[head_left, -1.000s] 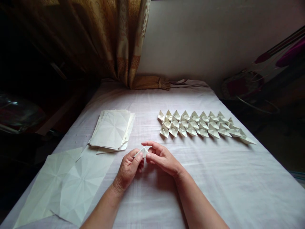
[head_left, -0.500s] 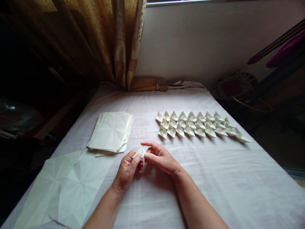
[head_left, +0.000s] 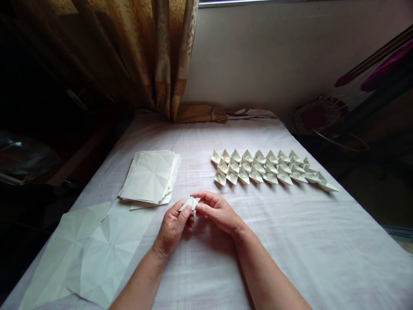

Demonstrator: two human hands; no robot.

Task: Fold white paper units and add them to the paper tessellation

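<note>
A small folded piece of white paper (head_left: pixel 191 202), with a peaked top, is held above the sheet between my two hands. My left hand (head_left: pixel 172 226) pinches its left side, thumb on the near face and fingers curled behind. On the right edge, my right hand (head_left: pixel 219 213) grips it between thumb and fingers. Beyond my right hand lie rows of folded paper boats (head_left: pixel 258 168), set close together. A stack of creased paper sheets (head_left: pixel 150 176) lies beyond my left hand.
Loose creased sheets (head_left: pixel 103 254) spread over the near left of the pale bedsheet (head_left: pixel 322 241). A gold curtain (head_left: pixel 164 56) hangs down to the far edge by the wall (head_left: pixel 258 56). At the far right a dark bag (head_left: pixel 319 114) stands past the bed's edge.
My right fingers, earlier raised apart from the folded paper, have come down onto its right side. The left hand keeps its pinch, almost unmoved.
</note>
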